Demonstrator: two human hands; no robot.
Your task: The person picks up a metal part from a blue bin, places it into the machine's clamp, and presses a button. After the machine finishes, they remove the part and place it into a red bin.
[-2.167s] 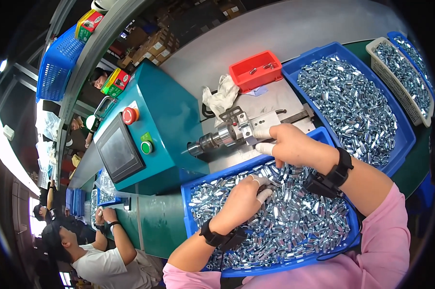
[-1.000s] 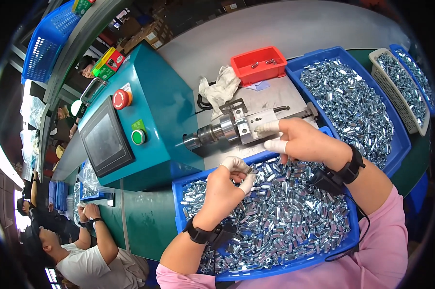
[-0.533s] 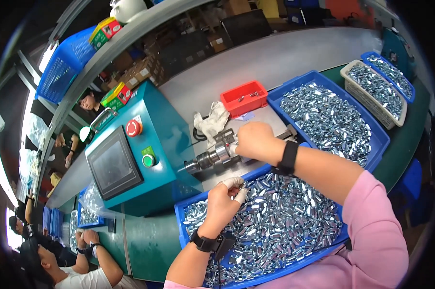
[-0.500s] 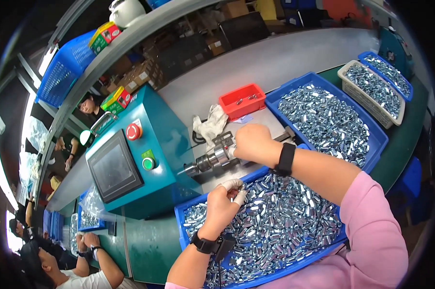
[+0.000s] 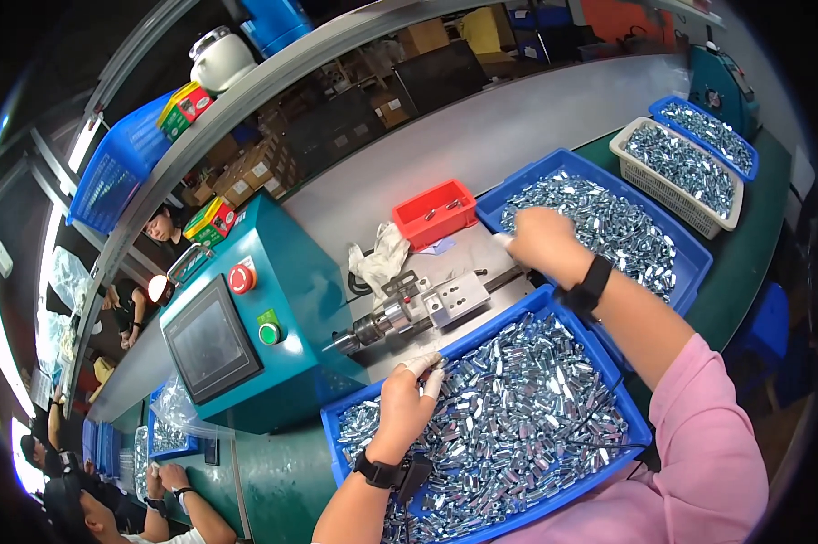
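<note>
Head view, left to right. Far left of both hands, low in the corner: another person's hands (image 5: 159, 473) at a small blue tray of metal parts (image 5: 166, 435). Above, a shelf rail carries a blue mesh basket (image 5: 119, 177) and coloured boxes (image 5: 184, 104).

Left of the left hand: teal machine housing (image 5: 286, 308) with dark screen (image 5: 211, 340), red button (image 5: 240, 277), green button (image 5: 269, 332). A chuck spindle (image 5: 365, 331) juts from a small metal fixture block (image 5: 450, 301), just above the left hand.

Left hand (image 5: 407, 403), black wrist strap, fingers taped white, rests at the far rim of the near blue bin (image 5: 481, 521), full of small silver metal parts (image 5: 517, 435). Fingers pinched together on one part (image 5: 430, 362) at the rim, just below the spindle tip.

Between the hands, farther back on the table (image 5: 536, 118): a white rag (image 5: 379, 263) and a small red tray (image 5: 434, 213).

Right hand (image 5: 540, 240), black wristband, well apart from the left, reaches over the near edge of the far blue bin (image 5: 699, 263), also heaped with silver parts. Fingers curled downward; cannot tell whether they grip anything.

Right of the right hand: a white basket (image 5: 681, 168) and another blue tray (image 5: 712, 131), both holding the same parts.
</note>
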